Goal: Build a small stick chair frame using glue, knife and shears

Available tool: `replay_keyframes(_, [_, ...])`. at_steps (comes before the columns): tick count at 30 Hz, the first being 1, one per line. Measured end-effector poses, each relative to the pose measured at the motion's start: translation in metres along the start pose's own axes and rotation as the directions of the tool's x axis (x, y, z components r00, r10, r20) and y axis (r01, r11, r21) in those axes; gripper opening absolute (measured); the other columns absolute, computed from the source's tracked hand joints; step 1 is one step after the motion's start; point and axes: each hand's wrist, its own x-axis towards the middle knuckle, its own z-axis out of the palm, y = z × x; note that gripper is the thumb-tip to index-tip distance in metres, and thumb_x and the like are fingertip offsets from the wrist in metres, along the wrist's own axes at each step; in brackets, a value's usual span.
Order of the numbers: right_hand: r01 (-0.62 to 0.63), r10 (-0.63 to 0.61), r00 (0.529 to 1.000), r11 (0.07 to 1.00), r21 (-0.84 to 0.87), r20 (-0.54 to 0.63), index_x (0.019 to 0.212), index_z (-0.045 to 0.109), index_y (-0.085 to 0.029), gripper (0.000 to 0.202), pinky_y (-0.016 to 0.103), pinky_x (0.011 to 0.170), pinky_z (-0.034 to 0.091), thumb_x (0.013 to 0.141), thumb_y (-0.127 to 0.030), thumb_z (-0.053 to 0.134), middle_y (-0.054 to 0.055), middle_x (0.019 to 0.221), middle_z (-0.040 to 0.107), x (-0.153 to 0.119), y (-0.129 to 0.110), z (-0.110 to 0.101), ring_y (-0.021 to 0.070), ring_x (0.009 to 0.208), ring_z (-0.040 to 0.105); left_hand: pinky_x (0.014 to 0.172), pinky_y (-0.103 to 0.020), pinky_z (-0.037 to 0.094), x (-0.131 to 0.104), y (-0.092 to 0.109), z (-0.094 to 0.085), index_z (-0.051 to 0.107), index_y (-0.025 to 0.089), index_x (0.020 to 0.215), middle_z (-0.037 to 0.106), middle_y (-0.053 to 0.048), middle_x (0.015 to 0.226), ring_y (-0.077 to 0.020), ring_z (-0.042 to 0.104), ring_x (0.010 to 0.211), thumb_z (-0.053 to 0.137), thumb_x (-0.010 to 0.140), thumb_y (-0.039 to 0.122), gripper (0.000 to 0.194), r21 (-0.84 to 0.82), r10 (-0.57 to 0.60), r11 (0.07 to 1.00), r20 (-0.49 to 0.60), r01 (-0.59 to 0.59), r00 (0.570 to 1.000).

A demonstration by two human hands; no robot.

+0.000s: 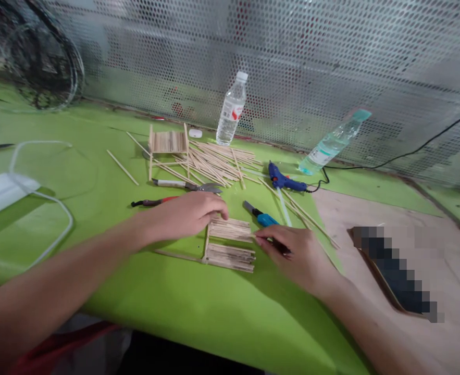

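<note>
Pale wood makes up the flat frame of thin sticks (230,229), which lies on the bright green counter (214,307) between the person's hands, its two slatted panels joined along the left by a single crossbar. The left hand (202,212) arches over the upper panel's far left corner, fingers bent down together; whether they grip or only press, I cannot tell. The right hand (296,250) has thumb and forefinger drawn close at the panel's right end, apparently pinching a stick tip, though the contact is too small to be sure.

The step looks like adjusting the upper panel. To do it well, the left hand should bear down lightly near the crossbar, where the frame is tied together, while the right eases each stick parallel and flush (the lower panel's right-hand ends look uneven). Sideways force would probably twist the joints, so small, level nudges are best. The blue-and-black utility knife (266,220) sits right beside the right hand; its tip deserves care.
</note>
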Motion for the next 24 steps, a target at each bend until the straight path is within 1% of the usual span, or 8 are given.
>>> replay_keyframes(2, [0.056,-0.056,0.998,0.998,0.03,0.016,0.101,0.074,-0.021,0.013,0.029,0.069,0.059,0.099,-0.017,0.062,0.006,0.098,0.081,0.001,-0.002,0.004,0.0175,0.08,0.076,0.104,-0.043,0.048,-0.001,-0.003,-0.004,0.075,0.023,0.116,0.075,-0.005,0.123,-0.0226,0.068,0.115,0.048,0.103,0.017,0.03,0.04,-0.004,0.999,-0.02,0.004,1.0])
replay_keyframes(4, [0.082,-0.083,0.996,0.996,0.025,0.024,0.102,0.076,-0.02,0.015,0.03,0.071,0.06,0.1,-0.017,0.062,0.008,0.101,0.078,0.002,-0.002,0.009,0.018,0.082,0.075,0.104,-0.043,0.047,-0.001,-0.005,-0.005,0.075,0.025,0.116,0.074,-0.004,0.125,-0.0238,0.066,0.118,0.053,0.103,0.024,0.026,0.058,0.02,0.998,-0.018,-0.019,1.0])
replay_keyframes(9, [0.115,-0.11,0.991,0.992,-0.053,0.082,0.106,0.078,-0.021,0.02,0.031,0.069,0.059,0.103,-0.018,0.058,0.008,0.098,0.076,0.004,-0.003,0.019,0.018,0.08,0.073,0.098,-0.04,0.047,0.0,-0.001,-0.003,0.077,0.026,0.115,0.075,-0.003,0.124,-0.0235,0.067,0.114,0.057,0.103,0.037,0.025,0.043,0.046,0.998,0.064,-0.049,0.997])
replay_keyframes(11, [0.122,-0.117,0.989,0.991,-0.051,0.088,0.108,0.078,-0.02,0.021,0.032,0.071,0.06,0.103,-0.019,0.058,0.009,0.099,0.076,0.004,-0.003,0.021,0.0186,0.081,0.073,0.098,-0.038,0.046,0.001,0.001,-0.002,0.077,0.025,0.112,0.075,-0.003,0.121,-0.0218,0.068,0.112,0.054,0.106,0.038,0.027,0.031,0.06,0.998,0.091,-0.063,0.994])
replay_keyframes(14, [0.12,-0.117,0.99,0.992,-0.036,0.076,0.111,0.078,-0.019,0.02,0.033,0.071,0.06,0.103,-0.019,0.059,0.009,0.101,0.076,0.004,-0.002,0.023,0.0194,0.082,0.073,0.099,-0.037,0.045,0.001,0.001,-0.002,0.076,0.025,0.113,0.074,-0.003,0.12,-0.0209,0.067,0.113,0.048,0.108,0.039,0.032,0.003,0.055,0.998,0.103,-0.055,0.993])
replay_keyframes(16, [0.124,-0.121,0.99,0.992,-0.027,0.072,0.113,0.077,-0.019,0.021,0.033,0.071,0.06,0.103,-0.02,0.059,0.009,0.102,0.076,0.005,-0.001,0.024,0.0196,0.083,0.074,0.098,-0.037,0.045,0.001,0.0,-0.003,0.076,0.025,0.114,0.073,-0.003,0.121,-0.0217,0.066,0.114,0.052,0.106,0.04,0.028,0.0,0.055,0.998,0.11,-0.055,0.992])
replay_keyframes(20, [0.129,-0.129,0.989,0.992,0.004,0.075,0.112,0.078,-0.019,0.021,0.032,0.073,0.06,0.103,-0.02,0.059,0.009,0.101,0.076,0.007,-0.001,0.024,0.019,0.084,0.073,0.099,-0.038,0.044,0.002,-0.004,-0.002,0.077,0.027,0.107,0.071,-0.003,0.122,-0.0232,0.065,0.114,0.065,0.098,0.035,0.017,0.004,0.082,0.997,0.131,-0.083,0.988])
replay_keyframes(24, [0.124,-0.126,0.989,0.992,0.024,0.074,0.108,0.078,-0.021,0.019,0.032,0.073,0.06,0.102,-0.02,0.061,0.009,0.099,0.075,0.008,0.0,0.023,0.0192,0.083,0.073,0.102,-0.038,0.043,0.003,-0.005,0.0,0.079,0.029,0.102,0.067,-0.002,0.126,-0.0234,0.063,0.118,0.067,0.095,0.029,0.013,0.013,0.086,0.996,0.144,-0.089,0.986])
